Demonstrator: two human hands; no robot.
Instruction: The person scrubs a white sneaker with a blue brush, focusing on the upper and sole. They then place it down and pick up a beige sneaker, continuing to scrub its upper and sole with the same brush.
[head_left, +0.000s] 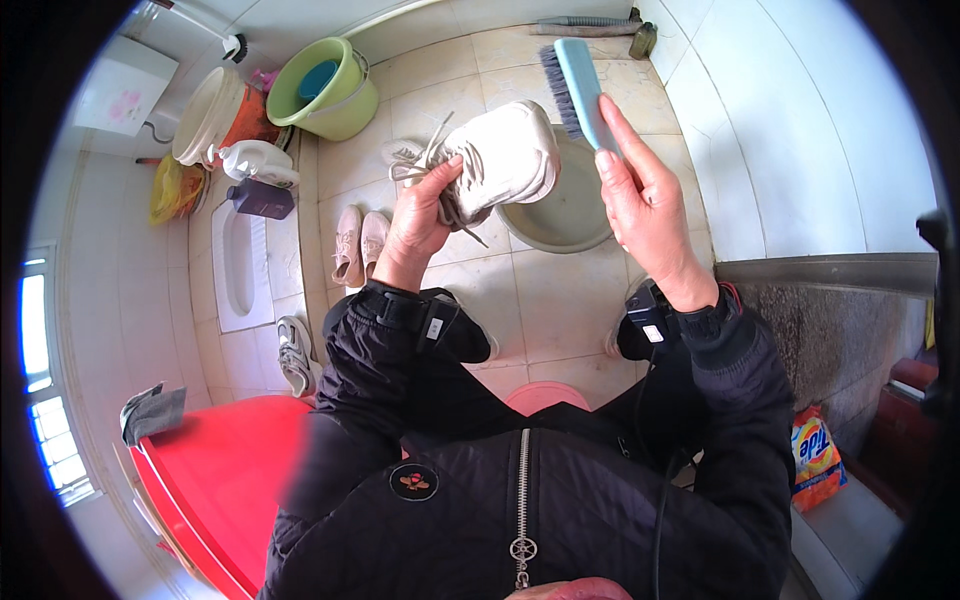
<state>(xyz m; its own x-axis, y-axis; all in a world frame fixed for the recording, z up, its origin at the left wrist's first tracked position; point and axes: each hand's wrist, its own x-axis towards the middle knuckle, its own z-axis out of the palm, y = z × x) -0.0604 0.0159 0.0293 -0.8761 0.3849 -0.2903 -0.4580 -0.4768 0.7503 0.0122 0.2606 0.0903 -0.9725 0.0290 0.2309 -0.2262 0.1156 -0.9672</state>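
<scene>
A white lace-up shoe is gripped in my left hand, thumb on the laces, its toe pointing right. My right hand holds a scrubbing brush with a light blue back upright by its lower end; its dark bristles face left, apart from the shoe. Below and behind the shoe, a round basin with what looks like water stands on the tiled floor. Another light shoe is partly hidden behind the laces. A pair of pinkish shoes stands left of my left wrist.
A green bucket, a white bucket, a white jug and a dark bottle are at the upper left, near a squat toilet. A grey shoe lies below. A Tide bag is at the right.
</scene>
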